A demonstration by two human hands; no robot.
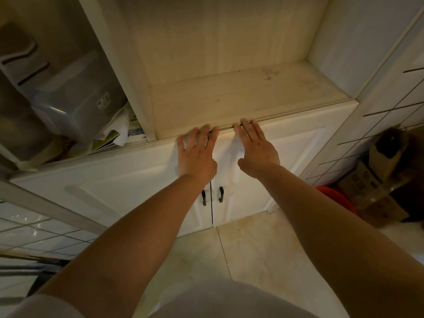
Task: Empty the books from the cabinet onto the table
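A white cabinet [298, 138] fills the view, with an open bare shelf [241, 97] above two closed lower doors. My left hand [197, 154] and my right hand [257, 148] lie flat with straight fingers on the upper part of the two doors. Their fingertips touch the top edge of the doors just under the shelf lip. Neither hand holds anything. Two dark door handles [212, 197] sit below my wrists beside the centre gap. No books show in the open shelf; what is behind the doors is hidden.
The left compartment holds a clear plastic box [75, 99] with papers and booklets [114, 136] beneath it. Cardboard boxes [378, 180] and a red basin [337, 198] stand on the tiled floor at the right. A tiled wall rises at right.
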